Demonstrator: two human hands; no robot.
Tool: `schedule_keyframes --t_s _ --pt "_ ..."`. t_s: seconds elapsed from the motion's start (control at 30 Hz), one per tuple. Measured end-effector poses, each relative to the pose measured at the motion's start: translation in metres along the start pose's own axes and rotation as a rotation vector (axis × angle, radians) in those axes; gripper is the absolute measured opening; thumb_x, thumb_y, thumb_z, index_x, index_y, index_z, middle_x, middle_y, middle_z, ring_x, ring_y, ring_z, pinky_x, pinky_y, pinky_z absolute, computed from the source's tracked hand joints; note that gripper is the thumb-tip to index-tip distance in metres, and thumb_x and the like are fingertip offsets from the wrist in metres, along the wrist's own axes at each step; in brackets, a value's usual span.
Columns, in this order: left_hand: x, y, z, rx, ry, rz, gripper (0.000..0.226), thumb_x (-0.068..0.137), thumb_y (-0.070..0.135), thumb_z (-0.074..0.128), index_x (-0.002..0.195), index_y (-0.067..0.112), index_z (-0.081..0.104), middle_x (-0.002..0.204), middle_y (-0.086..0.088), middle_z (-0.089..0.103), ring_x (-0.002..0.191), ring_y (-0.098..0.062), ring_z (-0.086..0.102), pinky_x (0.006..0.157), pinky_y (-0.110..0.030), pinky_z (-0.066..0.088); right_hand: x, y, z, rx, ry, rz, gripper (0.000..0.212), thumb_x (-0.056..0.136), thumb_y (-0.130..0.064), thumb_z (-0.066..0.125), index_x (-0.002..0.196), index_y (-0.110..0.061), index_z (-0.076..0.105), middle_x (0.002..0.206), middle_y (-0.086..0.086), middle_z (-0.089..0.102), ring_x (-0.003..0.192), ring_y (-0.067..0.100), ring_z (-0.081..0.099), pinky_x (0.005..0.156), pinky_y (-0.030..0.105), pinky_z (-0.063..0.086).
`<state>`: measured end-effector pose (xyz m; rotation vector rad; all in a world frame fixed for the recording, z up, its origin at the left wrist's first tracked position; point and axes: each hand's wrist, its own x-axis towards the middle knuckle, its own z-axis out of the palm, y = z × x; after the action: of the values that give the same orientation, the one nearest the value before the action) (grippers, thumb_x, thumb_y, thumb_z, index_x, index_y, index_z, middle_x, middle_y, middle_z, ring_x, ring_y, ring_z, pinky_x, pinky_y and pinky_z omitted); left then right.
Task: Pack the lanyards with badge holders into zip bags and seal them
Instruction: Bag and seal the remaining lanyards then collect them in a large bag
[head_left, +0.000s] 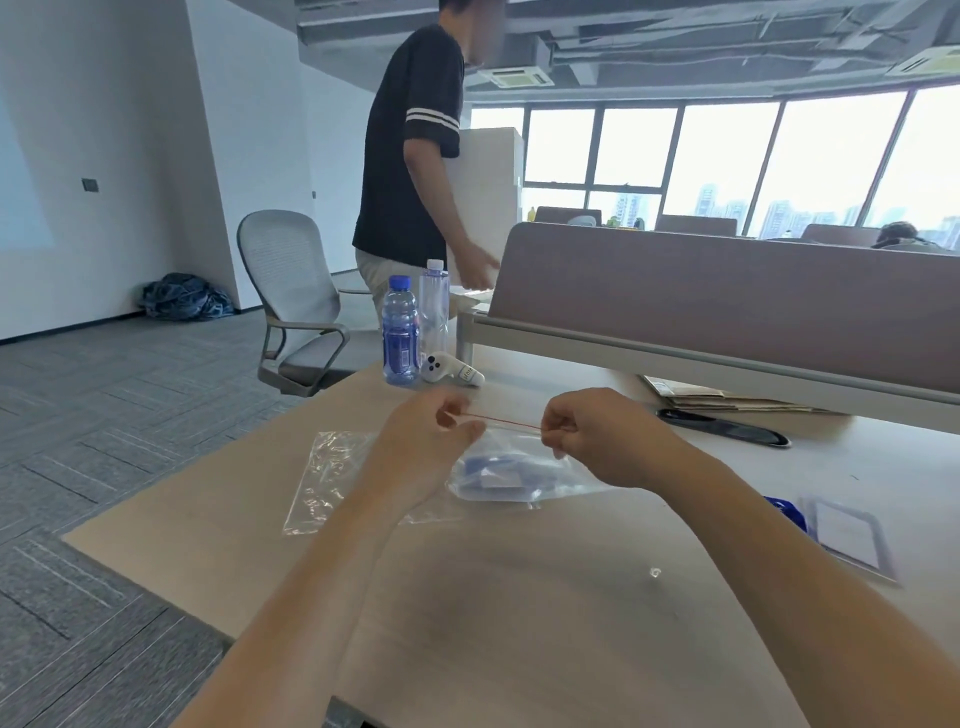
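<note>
Clear zip bag (540, 491): blue lanyard (488, 463) inside; red seal line (501, 422) taut
my left hand (431, 441): pinching seal line's left end
my right hand (597, 441): pinching its right end

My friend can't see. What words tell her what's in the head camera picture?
The left hand and right hand pinch the red zip strip of a clear zip bag holding a blue lanyard, over a table. A second clear bag lies beside it.

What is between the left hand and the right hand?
Head view: the red zip strip of the filled zip bag runs from left hand to right hand; each pinches one end.
</note>
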<state>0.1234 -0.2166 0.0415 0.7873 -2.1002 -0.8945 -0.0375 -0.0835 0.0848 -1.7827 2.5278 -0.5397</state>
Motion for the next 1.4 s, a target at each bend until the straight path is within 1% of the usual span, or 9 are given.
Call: schedule_keyframes --t_s 0.13,0.3,0.57,0.67,0.73,0.83,0.97,1.13,1.4 --pt "-0.001 0.017 0.010 0.156 -0.082 0.154 0.025 0.086 0.031 0.074 0.109 0.024 0.070 0.110 0.011 0.065 0.104 -0.009 0.060 0.093 -0.030 0.046 0.003 -0.004 0.007 -0.042 0.026 -0.044 0.010 0.096 -0.027 0.057 0.092 -0.027 0.066 0.091 -0.008 0.071 0.087 0.014 0.058 0.062 0.027 0.038" --pt "-0.001 0.026 0.021 0.270 -0.074 0.206 0.007 0.089 0.023 0.068 0.088 0.021 0.074 0.095 0.005 0.070 0.093 -0.015 0.062 0.089 -0.039 0.049 -0.002 0.002 0.011 -0.010 0.058 -0.035 0.008 0.094 -0.032 0.059 0.091 -0.029 0.065 0.091 -0.008 0.069 0.090 0.016 0.061 0.075 0.034 0.051" --pt "-0.002 0.019 0.024 0.343 -0.030 0.193 0.015 0.092 0.019 0.064 0.079 0.027 0.064 0.090 0.009 0.068 0.094 -0.017 0.061 0.095 -0.041 0.045 -0.023 0.032 0.000 0.042 0.065 0.061 0.009 0.094 -0.028 0.060 0.094 -0.024 0.069 0.092 -0.009 0.069 0.087 0.013 0.061 0.071 0.028 0.046" --pt "-0.002 0.023 0.027 0.500 -0.031 0.212 0.006 0.093 0.026 0.063 0.092 0.026 0.069 0.102 0.007 0.069 0.105 -0.019 0.059 0.095 -0.036 0.040 -0.026 0.034 0.001 0.013 0.062 0.065 0.011 0.095 -0.028 0.059 0.096 -0.023 0.068 0.095 -0.007 0.069 0.087 0.014 0.060 0.072 0.029 0.047" --pt "-0.001 0.027 0.031 0.568 -0.022 0.229 0.020 0.090 0.035 0.066 0.108 0.025 0.069 0.114 0.006 0.066 0.114 -0.019 0.055 0.099 -0.036 0.038 -0.027 0.034 0.001 -0.005 0.072 0.062 0.012 0.096 -0.027 0.057 0.097 -0.022 0.068 0.097 -0.006 0.068 0.087 0.015 0.060 0.072 0.029 0.047" --pt "-0.002 0.040 0.040 0.516 -0.057 0.289 0.032 0.088 0.037 0.069 0.116 0.022 0.069 0.119 0.003 0.065 0.115 -0.021 0.054 0.102 -0.036 0.039 -0.026 0.032 0.002 -0.013 0.092 0.048 0.014 0.096 -0.027 0.057 0.098 -0.021 0.069 0.097 -0.005 0.068 0.087 0.015 0.059 0.069 0.028 0.042" --pt "-0.007 0.049 0.053 0.438 -0.116 0.284 0.013 0.092 0.029 0.065 0.098 0.020 0.072 0.102 0.002 0.069 0.103 -0.020 0.059 0.089 -0.035 0.046 -0.026 0.030 0.003 -0.006 0.106 0.022 0.012 0.095 -0.029 0.059 0.097 -0.021 0.068 0.097 -0.005 0.069 0.088 0.016 0.060 0.070 0.029 0.044" --pt "-0.005 0.047 0.052 0.321 -0.101 0.211 0.009 0.092 0.026 0.066 0.086 0.021 0.069 0.093 0.004 0.069 0.095 -0.020 0.060 0.085 -0.037 0.048 -0.036 0.049 -0.003 0.171 0.137 0.107 0.011 0.093 -0.030 0.064 0.085 -0.022 0.067 0.085 -0.008 0.067 0.076 0.010 0.058 0.063 0.025 0.043" --pt "-0.002 0.057 0.055 0.250 -0.081 0.207 0.012 0.094 0.027 0.063 0.084 0.021 0.065 0.085 0.008 0.066 0.087 -0.019 0.061 0.082 -0.040 0.051 -0.051 0.058 -0.007 0.480 0.272 0.224 0.012 0.092 -0.029 0.066 0.091 -0.018 0.072 0.088 -0.003 0.070 0.084 0.013 0.062 0.065 0.023 0.045"
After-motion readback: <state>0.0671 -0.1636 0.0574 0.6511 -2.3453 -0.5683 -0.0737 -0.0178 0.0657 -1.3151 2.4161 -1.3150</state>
